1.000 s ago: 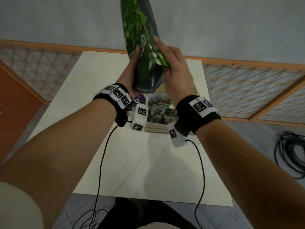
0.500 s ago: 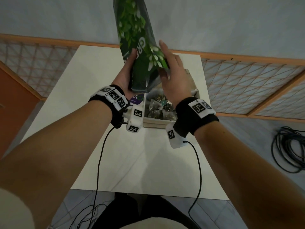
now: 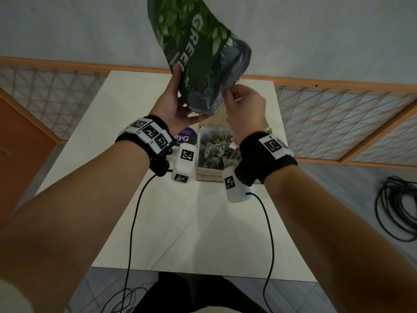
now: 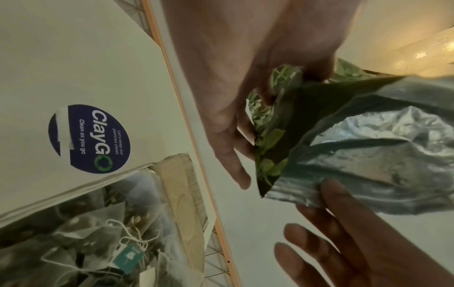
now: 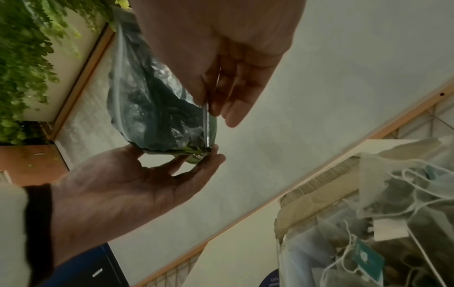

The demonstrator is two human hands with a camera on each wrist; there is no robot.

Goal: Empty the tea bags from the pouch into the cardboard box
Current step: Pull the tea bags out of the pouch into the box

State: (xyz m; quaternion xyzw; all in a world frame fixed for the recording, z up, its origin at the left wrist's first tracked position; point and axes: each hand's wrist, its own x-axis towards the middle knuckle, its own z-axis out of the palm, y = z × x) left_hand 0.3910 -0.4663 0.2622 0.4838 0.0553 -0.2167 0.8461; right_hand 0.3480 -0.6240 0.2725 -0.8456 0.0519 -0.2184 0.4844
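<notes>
The left hand [image 3: 174, 109] cups the glossy green pouch [image 3: 198, 53], held mouth-down with its crinkled foil lining showing. The right hand [image 3: 244, 107] pinches its rim. Below, near the worktop's [image 3: 180, 222] far edge, the cardboard box [image 3: 208, 175] holds mesh tea bags [image 3: 216, 150].

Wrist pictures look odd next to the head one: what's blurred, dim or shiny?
Left wrist view: right hand smeared, pouch foil lining glinting. Right wrist view: dim, hands soft. Head view: sharp, edges bent by the wide lens.
</notes>
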